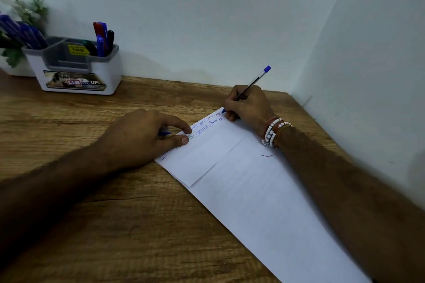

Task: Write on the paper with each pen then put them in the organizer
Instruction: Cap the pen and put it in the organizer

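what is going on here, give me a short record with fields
right grip: holds a blue pen, tip on the paper near its far edge
left grip: fingers flat, pressing the paper; a small blue piece shows under it
paper: white, on the wooden table, handwriting along the far edge
organizer: far left by the wall, pens standing in it
task stage: writing; this pen not yet stored
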